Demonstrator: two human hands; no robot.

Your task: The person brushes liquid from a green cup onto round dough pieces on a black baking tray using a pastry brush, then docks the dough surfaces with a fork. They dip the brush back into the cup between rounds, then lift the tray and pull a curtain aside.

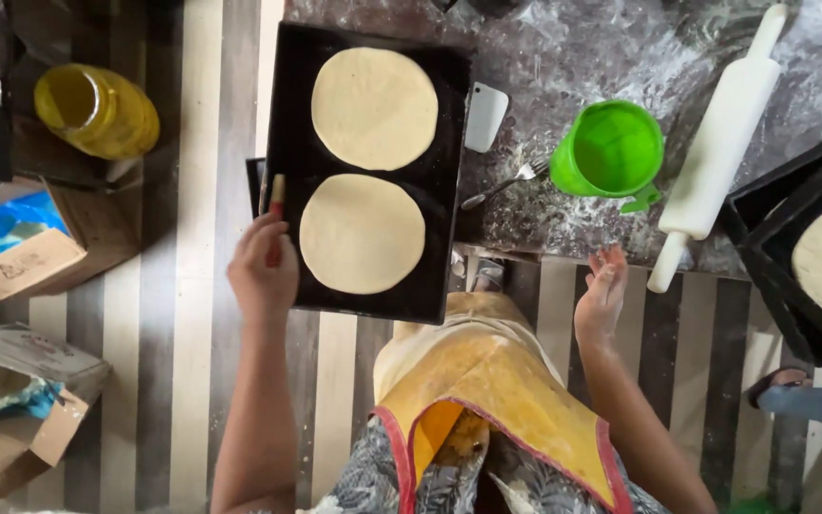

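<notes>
Dough rounds (362, 233) lie on the black tray (444, 181) at the tabletop (563, 57) edge. My left hand (263, 266) grips a half-hidden red-handled tool (277, 195) beside it; my right hand (601, 290) hangs open, empty. Cardboard boxes (21, 266) sit cut off at left.

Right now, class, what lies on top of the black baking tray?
Two flat round dough discs lie on the black baking tray. The left hand grips its edge; the tray beneath is mostly hidden.

A green jug (611, 149), white rolling pin (718, 145), fork (504, 184) and yellow jar (97, 109).
</notes>
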